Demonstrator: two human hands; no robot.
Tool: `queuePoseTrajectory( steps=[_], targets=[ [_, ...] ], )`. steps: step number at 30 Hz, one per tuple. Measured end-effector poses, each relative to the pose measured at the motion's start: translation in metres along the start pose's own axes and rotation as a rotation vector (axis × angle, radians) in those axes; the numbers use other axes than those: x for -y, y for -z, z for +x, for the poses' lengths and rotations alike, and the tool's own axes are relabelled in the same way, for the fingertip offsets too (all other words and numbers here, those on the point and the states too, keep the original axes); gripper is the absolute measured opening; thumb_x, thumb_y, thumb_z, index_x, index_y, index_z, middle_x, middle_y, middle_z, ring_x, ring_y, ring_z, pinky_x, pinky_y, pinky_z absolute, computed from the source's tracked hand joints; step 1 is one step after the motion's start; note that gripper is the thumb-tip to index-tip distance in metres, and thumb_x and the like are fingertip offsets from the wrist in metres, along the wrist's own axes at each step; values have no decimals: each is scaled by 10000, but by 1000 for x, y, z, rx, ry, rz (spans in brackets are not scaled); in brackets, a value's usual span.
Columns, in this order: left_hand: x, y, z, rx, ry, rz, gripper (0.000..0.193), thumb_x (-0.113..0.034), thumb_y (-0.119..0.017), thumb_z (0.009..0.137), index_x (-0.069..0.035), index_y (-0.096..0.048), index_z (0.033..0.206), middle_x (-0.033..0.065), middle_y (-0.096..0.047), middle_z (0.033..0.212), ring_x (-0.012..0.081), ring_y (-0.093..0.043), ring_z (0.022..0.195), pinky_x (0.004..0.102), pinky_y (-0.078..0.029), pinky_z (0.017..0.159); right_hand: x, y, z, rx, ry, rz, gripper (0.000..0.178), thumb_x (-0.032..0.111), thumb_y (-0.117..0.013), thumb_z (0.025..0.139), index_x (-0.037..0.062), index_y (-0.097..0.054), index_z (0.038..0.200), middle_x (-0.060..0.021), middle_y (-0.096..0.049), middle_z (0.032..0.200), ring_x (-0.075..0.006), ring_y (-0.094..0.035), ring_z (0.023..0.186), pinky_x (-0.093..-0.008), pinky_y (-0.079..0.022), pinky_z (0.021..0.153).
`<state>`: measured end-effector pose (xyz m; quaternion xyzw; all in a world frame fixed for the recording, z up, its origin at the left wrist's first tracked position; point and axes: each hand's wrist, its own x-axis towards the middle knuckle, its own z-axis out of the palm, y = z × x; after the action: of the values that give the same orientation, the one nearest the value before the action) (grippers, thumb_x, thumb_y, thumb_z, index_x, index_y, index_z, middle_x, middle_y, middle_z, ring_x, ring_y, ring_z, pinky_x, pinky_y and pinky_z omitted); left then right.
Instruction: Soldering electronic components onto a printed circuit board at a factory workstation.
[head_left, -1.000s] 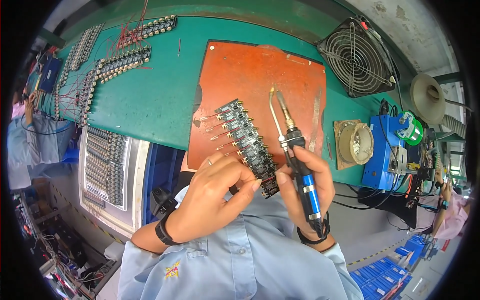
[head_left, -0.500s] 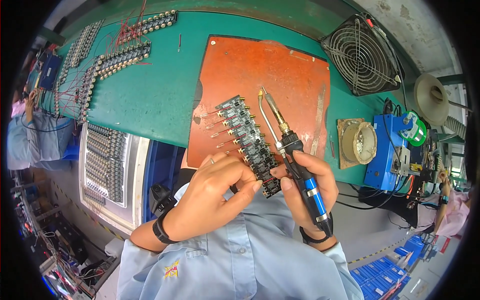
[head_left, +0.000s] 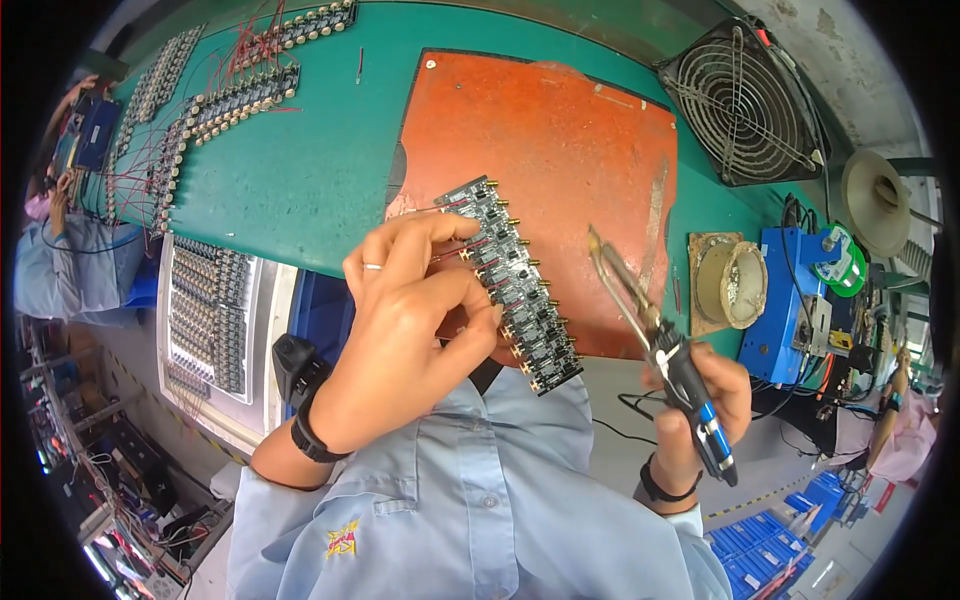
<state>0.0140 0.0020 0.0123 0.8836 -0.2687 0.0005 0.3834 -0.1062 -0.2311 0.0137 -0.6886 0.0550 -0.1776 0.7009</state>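
A long black circuit board panel with brass-coloured pins along its right side lies slanted on the orange mat, its near end past the mat's front edge. At its left edge is my left hand. Thumb and a finger are pinched together there, while other fingers reach over the board's upper part, near red wires. Whatever sits in the pinch is hidden. To the right, my right hand grips a black and blue soldering iron with a thin feed tube, its tip apart from the board.
A round fan stands at the far right. Nearer are a tip-cleaning pot, a blue solder feeder and a green solder spool. Finished-looking boards with red wires lie far left; a white tray holds several more.
My right hand has drawn the soldering iron right and nearer, away from the board. My left hand has moved up along the board's left edge from its near end.
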Motion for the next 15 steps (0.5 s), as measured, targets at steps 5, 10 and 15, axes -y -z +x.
queuePoseTrajectory(
  steps=[5,10,15],
  targets=[
    [-1,-1,5,10,20,35,110,-78,-696,660,-68,-587,644,79,-541,1155,268,-453,1075,412,-281,913,6,14,10,222,284,-365,502,244,-839,689,-37,-593,1024,-174,-650,947,-285,-641,838,-375,-522,701],
    [-3,0,6,30,37,26,111,-75,-696,649,-73,-587,629,76,-543,1140,266,-457,1071,411,-282,908,11,10,14,286,239,-397,450,246,-839,657,-38,-637,943,-169,-660,871,-301,-637,786,-382,-510,678],
    [-1,-2,6,26,42,12,117,-73,-702,643,-76,-588,617,74,-545,1132,265,-466,1059,410,-285,901,9,8,16,353,227,-471,462,301,-799,682,-52,-617,919,-158,-632,821,-303,-614,774,-397,-485,692]
  ],
)
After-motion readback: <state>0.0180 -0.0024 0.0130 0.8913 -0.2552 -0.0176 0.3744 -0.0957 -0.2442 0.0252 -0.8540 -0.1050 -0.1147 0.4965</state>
